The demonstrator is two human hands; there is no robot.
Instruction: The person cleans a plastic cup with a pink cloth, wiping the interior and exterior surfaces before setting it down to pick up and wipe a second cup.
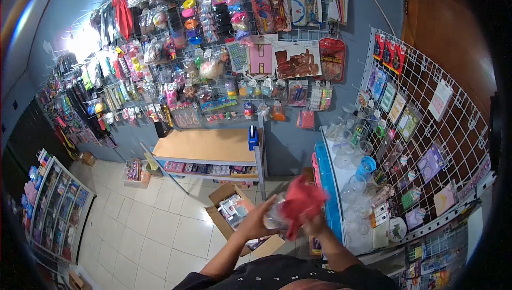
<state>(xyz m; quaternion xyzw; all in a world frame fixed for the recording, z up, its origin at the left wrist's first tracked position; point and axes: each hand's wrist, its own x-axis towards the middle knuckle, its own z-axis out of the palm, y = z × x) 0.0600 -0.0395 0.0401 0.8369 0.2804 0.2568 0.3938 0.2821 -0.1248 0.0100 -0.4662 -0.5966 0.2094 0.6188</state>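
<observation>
With the left hand (258, 220), holding the side of a clear item (274, 212), thumb raised and fingers curled beneath; with the right hand (314, 225), gripping a red cloth (303, 199), exact finger closure blurred. Cloth against clear item, both aloft at about 5 o'clock of the view. Too blurred to identify the clear item further.

Just below and towards 6 o'clock: open cardboard box (231, 208) on the tiled floor (160, 220), with packaged goods inside. Towards 8–9 o'clock: brown tabletop (205, 145), bearing a blue tape dispenser (253, 138) at its right end; packets on the shelf beneath. At 4 o'clock: white shelf (349, 234) with clear glassware (356, 191) and a blue cup (366, 167). At 2–3 o'clock: white wire grid (424, 79) hung with packets. From 9 round to 1 o'clock: wall display of bagged accessories (210, 68). At 8 o'clock: display case (58, 204).
</observation>
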